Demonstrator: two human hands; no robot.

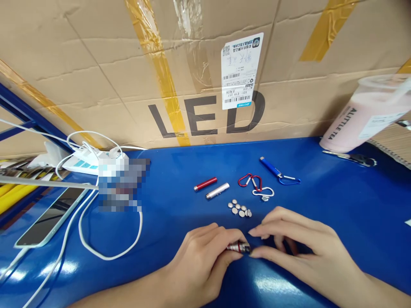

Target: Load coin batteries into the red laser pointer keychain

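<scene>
1. Standing along the far edge, a large cardboard box [96, 77] printed "LED" carries a white shipping label [241, 70] and strips of yellow tape.
2. The blue counter [337, 205] bears every smaller item.
3. A pink drink cup [362, 119] lies tilted at the far right corner.
4. A phone [51, 218] rests at the left, near a white cable [105, 254] that loops across the counter surface.
5. The left hand [205, 261] pinches a small metal flashlight part [238, 247] between thumb and fingertips, just above the counter at the near edge.
6. The right hand [302, 252] meets the same part from the other side, fingertips closed on its end.
7. A blue flashlight [270, 167] with carabiner lies beyond the hands, to the right.
8. A red tube [205, 183] and a silver tube [217, 191] lie side by side, apart.
9. A red carabiner [247, 180] and a white carabiner [263, 192] touch or overlap.
10. A cluster of button cells [239, 208] sits just beyond the hands.
</scene>
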